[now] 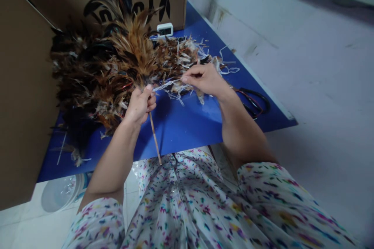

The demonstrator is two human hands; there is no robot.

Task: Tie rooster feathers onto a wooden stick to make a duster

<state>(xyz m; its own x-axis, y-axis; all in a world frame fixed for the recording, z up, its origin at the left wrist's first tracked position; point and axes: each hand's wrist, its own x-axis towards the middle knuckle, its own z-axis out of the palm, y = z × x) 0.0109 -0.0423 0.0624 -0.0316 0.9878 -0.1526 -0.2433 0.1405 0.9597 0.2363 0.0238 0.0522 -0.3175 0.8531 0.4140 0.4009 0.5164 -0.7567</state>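
My left hand point(142, 103) is closed around a thin wooden stick point(154, 136) just below a fan of brown and black feathers point(137, 54) at its top. The stick's lower end slants down past the table's front edge. White string point(165, 85) runs from the left hand to my right hand point(204, 79), whose thumb and forefinger pinch its other end. Behind both hands lies a big heap of loose feathers point(87, 81), dark and brown on the left. On the right, smaller feather pieces point(178, 54) are mixed with white strands.
Cardboard boxes point(26, 85) stand at the left and back of the blue table point(187, 120). A small white digital device point(165, 30) sits by the back box. Black cable or handles point(254, 99) lie right, near the wall point(321, 66). A bucket point(60, 194) stands on the floor.
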